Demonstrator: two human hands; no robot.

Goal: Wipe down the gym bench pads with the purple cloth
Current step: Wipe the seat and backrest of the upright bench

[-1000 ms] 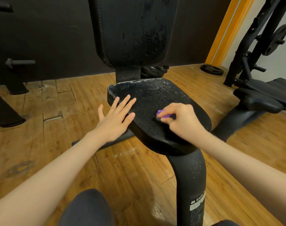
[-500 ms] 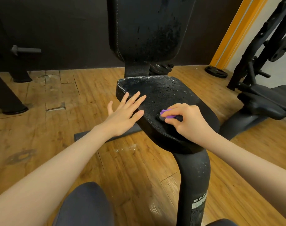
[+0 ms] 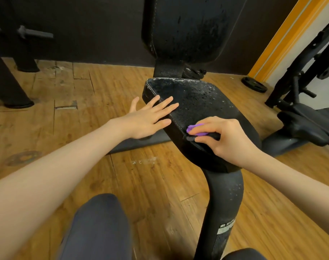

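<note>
The black seat pad (image 3: 201, 102) of the gym bench lies in the middle of the view, speckled with droplets. Its upright back pad (image 3: 188, 27) rises behind it, also wet. My right hand (image 3: 223, 137) grips the bunched purple cloth (image 3: 195, 129) and presses it on the seat's near left part; only a small purple patch shows between my fingers. My left hand (image 3: 150, 117) lies flat with straight spread fingers against the seat's left edge.
A black support post (image 3: 223, 209) with a warning label curves down below the seat. Another bench and rack (image 3: 306, 113) stand at the right, a weight plate (image 3: 254, 87) lies by the orange wall trim. Dark machine feet (image 3: 19, 102) stand at left on the wooden floor. My knees show at the bottom.
My right hand has slid the cloth toward the seat's near left edge. The left hand stays on the left edge. The camera has moved closer and tilted.
</note>
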